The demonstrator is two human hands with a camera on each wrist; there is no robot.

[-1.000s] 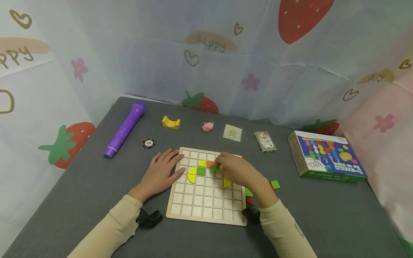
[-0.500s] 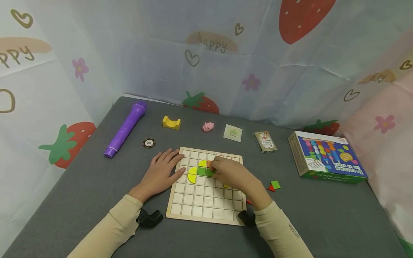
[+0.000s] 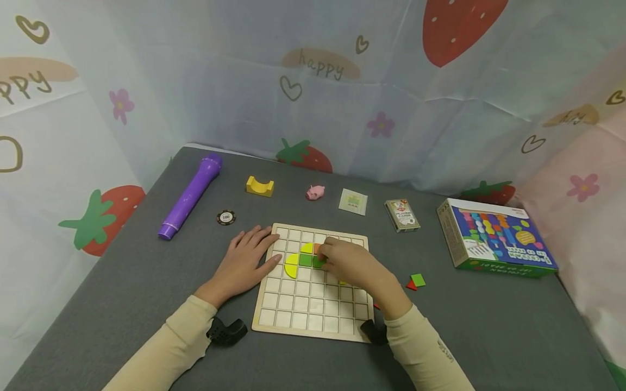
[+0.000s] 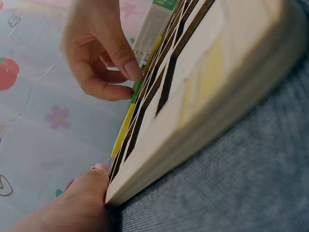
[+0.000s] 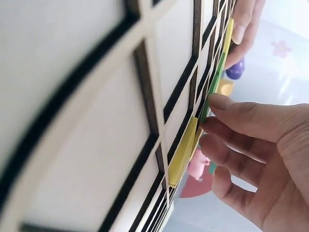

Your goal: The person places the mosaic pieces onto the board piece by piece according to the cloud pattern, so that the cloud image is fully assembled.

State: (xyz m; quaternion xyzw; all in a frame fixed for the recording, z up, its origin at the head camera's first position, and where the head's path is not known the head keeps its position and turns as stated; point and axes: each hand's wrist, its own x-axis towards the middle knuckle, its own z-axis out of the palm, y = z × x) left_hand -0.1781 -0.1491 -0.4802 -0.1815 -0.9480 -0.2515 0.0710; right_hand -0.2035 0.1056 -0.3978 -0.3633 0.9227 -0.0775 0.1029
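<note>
Two hands on square wooden grid board [image 3: 313, 304]: left hand [image 3: 244, 263] flat, steadying edge; right hand [image 3: 349, 260] fingertips pinch green square tile [image 3: 318, 262]. Best press tile level, flush in cell.

Part of the yellow piece [image 3: 344, 282] is hidden under the right hand [image 3: 349, 263]. Print on the card deck [image 3: 401, 215] is too small to be read. The near grid cells [image 5: 72, 121] are blurred.

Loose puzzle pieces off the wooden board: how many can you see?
2: a green square and a red triangle touching it, on the table right of the board. The right forearm may hide more.
</note>
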